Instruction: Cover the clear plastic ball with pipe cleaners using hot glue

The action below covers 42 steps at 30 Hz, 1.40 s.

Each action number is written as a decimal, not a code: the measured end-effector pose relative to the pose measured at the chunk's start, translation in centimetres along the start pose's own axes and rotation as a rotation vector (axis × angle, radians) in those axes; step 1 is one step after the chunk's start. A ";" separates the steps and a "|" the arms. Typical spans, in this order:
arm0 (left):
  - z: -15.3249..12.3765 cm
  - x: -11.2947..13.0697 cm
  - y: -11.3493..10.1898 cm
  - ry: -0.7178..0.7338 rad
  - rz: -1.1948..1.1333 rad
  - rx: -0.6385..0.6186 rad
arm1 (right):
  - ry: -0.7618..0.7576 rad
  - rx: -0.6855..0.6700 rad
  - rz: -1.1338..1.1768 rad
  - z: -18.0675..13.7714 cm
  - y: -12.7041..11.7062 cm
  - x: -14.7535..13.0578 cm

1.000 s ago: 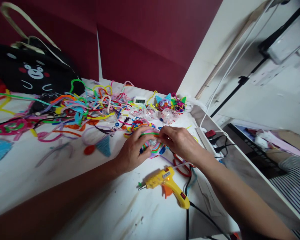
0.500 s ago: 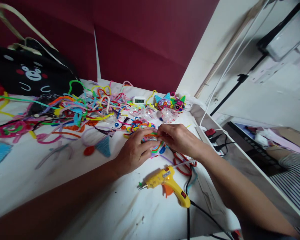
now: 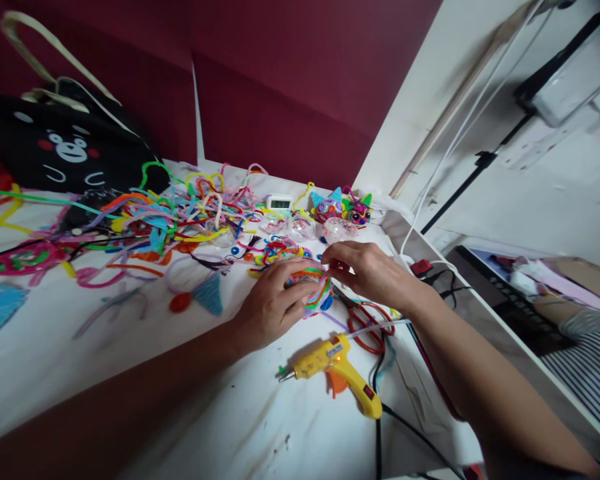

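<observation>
My left hand [image 3: 275, 303] is closed around a small roundish craft piece [image 3: 323, 293] striped with colourful pipe cleaner in green, orange, pink and blue. The fingers cover much of it. At its right side my right hand [image 3: 367, 272] has thumb and forefinger pinched together, with a thin pink strand, seemingly pipe cleaner, between the fingertips and the piece. Below the hands lies a yellow hot glue gun [image 3: 325, 358], its nozzle pointing left. Red-handled scissors [image 3: 387, 327] rest under my right wrist, their blades partly hidden.
Tangled pipe cleaners [image 3: 180, 213] cover the table's left and back. Clear plastic balls [image 3: 340, 229], a small digital clock [image 3: 279, 203] and two decorated animal heads [image 3: 327, 205] stand behind. A black bag [image 3: 70, 143] leans at back left. Black cables [image 3: 378, 440] run at the right.
My right hand has drawn slightly to the right, away from the striped piece, uncovering more of it and the scissors. My left hand keeps its hold nearly unmoved.
</observation>
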<state>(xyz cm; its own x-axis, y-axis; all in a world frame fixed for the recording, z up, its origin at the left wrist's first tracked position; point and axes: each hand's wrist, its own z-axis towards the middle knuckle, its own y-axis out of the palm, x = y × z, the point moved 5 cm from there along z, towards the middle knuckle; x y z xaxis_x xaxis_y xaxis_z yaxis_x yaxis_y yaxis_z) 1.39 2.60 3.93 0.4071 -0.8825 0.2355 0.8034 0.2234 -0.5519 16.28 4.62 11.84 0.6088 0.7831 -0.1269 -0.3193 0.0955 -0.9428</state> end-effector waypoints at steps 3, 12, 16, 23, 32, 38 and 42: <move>0.1 0.1 0.0 -0.019 0.003 -0.025 | 0.016 0.011 0.007 -0.2 0.2 0.2; 0.2 0.2 -0.1 -0.039 0.052 -0.081 | 0.046 0.033 0.029 -0.5 0.8 0.8; 0.2 0.3 -0.1 -0.028 0.082 -0.099 | 0.072 0.035 0.031 -0.4 1.0 0.9; 0.4 0.5 -0.1 0.030 0.153 -0.105 | 0.068 0.025 0.032 -0.2 1.1 0.9; 0.6 0.8 -0.1 0.125 0.274 -0.158 | 0.084 0.004 -0.019 0.4 1.4 0.4; 0.5 0.5 -0.3 0.101 0.284 -0.159 | 0.060 0.148 -0.005 -0.6 0.3 1.1; 0.5 0.3 -0.3 0.091 0.298 -0.158 | 0.225 0.321 -0.050 -4.3 -1.4 1.8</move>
<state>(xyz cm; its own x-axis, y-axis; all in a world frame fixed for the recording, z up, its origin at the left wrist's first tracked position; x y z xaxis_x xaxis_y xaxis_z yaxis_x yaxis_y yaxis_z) 1.48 2.42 4.54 0.5671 -0.8233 -0.0231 0.5751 0.4158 -0.7045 20.97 3.25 11.61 0.7621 0.6215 -0.1815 -0.4745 0.3454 -0.8097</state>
